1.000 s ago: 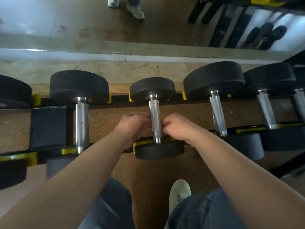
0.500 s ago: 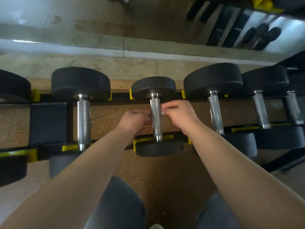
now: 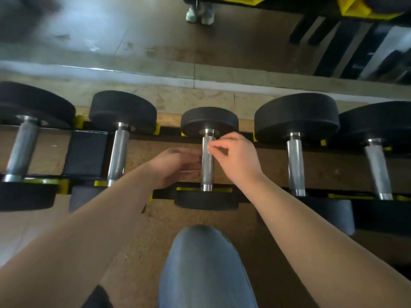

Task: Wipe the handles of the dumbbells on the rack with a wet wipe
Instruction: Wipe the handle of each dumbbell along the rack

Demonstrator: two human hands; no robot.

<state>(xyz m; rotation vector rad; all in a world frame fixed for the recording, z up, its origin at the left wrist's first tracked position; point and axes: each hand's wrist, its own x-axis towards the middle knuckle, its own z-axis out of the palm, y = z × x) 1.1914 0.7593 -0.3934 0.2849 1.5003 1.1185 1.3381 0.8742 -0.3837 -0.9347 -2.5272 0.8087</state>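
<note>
Wiping in progress on the middle dumbbell; the other handles cannot be judged.
Right hand [image 3: 235, 156] pinches a small pale wipe [image 3: 209, 148] at the top of the handle [image 3: 207, 167]. Left hand [image 3: 175, 166] touches the handle's left side, its grip not discernible. The dumbbell lies on the rack [image 3: 86, 152]. One second ago the right hand worked the handle's lower end.

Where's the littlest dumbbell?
Head view: the littlest dumbbell lies centred on the rack between bigger dumbbells, the left hand beside its handle, the right hand pinching a wipe against it.
</note>
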